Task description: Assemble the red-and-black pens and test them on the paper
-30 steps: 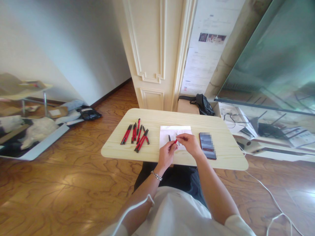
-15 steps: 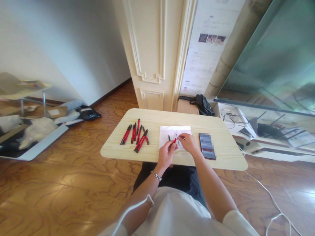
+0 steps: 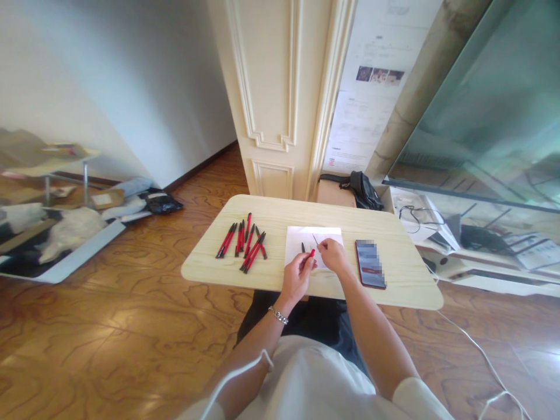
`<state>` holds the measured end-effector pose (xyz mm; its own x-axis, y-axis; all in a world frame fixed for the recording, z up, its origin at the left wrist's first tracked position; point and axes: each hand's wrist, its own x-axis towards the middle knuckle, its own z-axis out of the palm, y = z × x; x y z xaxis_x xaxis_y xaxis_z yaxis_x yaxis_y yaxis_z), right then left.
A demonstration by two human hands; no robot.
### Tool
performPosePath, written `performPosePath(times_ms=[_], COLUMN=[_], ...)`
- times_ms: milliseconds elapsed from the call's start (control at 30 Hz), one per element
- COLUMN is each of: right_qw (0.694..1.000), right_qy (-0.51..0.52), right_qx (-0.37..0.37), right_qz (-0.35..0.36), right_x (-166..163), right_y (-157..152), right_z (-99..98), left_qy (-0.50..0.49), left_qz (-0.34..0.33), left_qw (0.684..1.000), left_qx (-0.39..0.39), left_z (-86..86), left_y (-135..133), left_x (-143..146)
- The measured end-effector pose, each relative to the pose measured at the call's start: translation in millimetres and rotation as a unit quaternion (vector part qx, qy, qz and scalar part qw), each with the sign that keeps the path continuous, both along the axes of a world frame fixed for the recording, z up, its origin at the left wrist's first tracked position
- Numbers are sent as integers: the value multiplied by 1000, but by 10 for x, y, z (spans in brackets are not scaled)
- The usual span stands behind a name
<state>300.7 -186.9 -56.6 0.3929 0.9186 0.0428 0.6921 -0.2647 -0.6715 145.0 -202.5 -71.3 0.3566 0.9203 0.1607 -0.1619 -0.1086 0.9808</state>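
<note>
My left hand is closed round a red pen barrel, whose end sticks out past the thumb. Beside it, my right hand pinches a thin dark pen refill that points up and to the left. Both hands are over a white sheet of paper. A small black pen part lies on the sheet near my left fingers. Several red and black pens lie in loose groups on the left of the table.
The pale wooden table has rounded corners. A phone lies right of the paper. Behind the table are a cream panelled door and a black bag on a box. A white cable runs over the floor at right.
The refill in my right hand has gone from nearly upright between the hands to tilted up and left, with the right fist lower. My left hand still holds the red barrel.
</note>
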Motion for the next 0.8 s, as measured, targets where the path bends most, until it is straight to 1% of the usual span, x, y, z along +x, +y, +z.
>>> performPosePath(times_ms=[67,133,200,267,333,400,533,667,800], right_qw=[990,963,934,914,909,911,923,945,949], right_qy=[124,238,314,352,360,354,333,283,273], right_qx=[65,124,170,200,211,209,187,153,131], right_qz=[17,20,17,17,21,22,40,69,89], right_x=[38,44,19,-24,-69,-103,-144,-167,-154], right_y=[-9,-36,-76,-114,-138,-148,-172,-236,-290], right_z=[55,161,290,400,460,462,368,280,261], left_qy=[2,9,21,32,40,44,37,32,29], left_qz=[3,12,19,21,18,15,17,11,5], left_qw=[1000,1000,999,999,998,998,999,999,999], left_qx=[1,10,23,32,37,38,30,32,33], left_z=[-21,-44,-65,-81,-88,-86,-74,-71,-65], left_y=[4,8,13,16,19,19,14,13,14], left_x=[7,16,20,20,15,10,6,7,9])
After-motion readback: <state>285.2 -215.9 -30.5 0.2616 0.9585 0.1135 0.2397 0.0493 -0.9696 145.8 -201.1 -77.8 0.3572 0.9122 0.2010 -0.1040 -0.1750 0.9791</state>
